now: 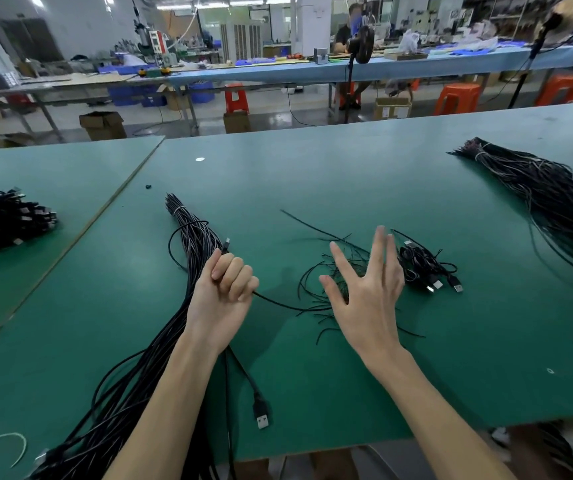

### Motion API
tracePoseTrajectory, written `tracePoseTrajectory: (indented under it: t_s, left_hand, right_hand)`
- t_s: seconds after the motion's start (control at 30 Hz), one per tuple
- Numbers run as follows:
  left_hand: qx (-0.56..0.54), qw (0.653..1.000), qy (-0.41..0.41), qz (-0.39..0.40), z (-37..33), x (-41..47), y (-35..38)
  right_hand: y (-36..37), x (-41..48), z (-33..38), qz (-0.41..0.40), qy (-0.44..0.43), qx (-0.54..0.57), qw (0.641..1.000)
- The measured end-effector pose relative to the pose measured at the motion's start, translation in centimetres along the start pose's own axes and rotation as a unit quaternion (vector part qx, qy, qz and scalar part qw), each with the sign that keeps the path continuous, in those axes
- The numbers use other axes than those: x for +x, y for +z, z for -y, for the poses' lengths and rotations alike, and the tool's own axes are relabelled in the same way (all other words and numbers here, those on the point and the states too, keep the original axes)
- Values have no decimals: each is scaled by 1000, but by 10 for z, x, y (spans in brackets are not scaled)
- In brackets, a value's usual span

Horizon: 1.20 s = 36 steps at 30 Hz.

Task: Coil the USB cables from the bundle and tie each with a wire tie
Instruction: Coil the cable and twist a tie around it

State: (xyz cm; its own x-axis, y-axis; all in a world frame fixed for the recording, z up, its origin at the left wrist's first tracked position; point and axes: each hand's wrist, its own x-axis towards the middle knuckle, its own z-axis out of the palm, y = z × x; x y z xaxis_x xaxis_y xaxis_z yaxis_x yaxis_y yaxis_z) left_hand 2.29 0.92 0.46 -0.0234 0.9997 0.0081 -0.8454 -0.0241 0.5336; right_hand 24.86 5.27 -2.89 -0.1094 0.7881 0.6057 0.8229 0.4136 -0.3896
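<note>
The left hand [222, 289] is curling all its fingers into a fist around one black cable [278, 303], gripping it. The cable's small plug [227, 242] is sticking up just above the knuckles, and the rest is trailing out of the fist toward the other hand. The right hand [364, 296] is holding nothing, its fingers straight and spread, hovering over a loose scatter of thin black wire ties [359, 263].

Just past the right fingertips, a small heap of coiled cables [423, 268] is lying on the green table [312, 168], with two flat plugs showing at its near edge. Under the left fist and forearm, one long bundle [188, 233] of black cables is lying, banded near its far tip and running back toward the person. One flat plug [261, 414] is lying beside the left forearm.

Well beyond the right fingers, a second banded bundle [537, 202] is lying. Well to the outside of the left fist, one pile of cables [1, 220] is sitting on the neighbouring table.

Far beyond both hands, three cardboard boxes [102, 124] are standing on the floor; I cannot tell what they are holding.
</note>
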Motion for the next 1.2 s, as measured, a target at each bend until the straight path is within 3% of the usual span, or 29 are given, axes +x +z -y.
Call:
tracePoseTrajectory:
  t_s: [0.17,0.3,0.4,0.57,0.77,1.03,1.2]
  left_hand:
    - [-42,999,-13,21,2,0,2]
    - [-94,992,-36,79,2,1,3]
    - [-72,992,-41,93,5,2,4]
    - [-85,990,-66,92,6,4,1]
    - [-90,989,-90,70,5,4,1]
    - [-130,988,-79,13,2,2,6]
    - [-105,992,-71,-1,5,4,4]
  right_hand:
    - [0,-3,9,-62,-158,15,985]
    - [-4,-8,40,27,-226,5,974]
    - [-1,-15,60,56,-263,-42,962]
    - [-2,-11,64,79,-215,5,973]
    - [-7,-16,56,200,-166,106,960]
    - [-17,-26,66,164,-208,78,961]
    - [-14,-24,62,174,-190,84,963]
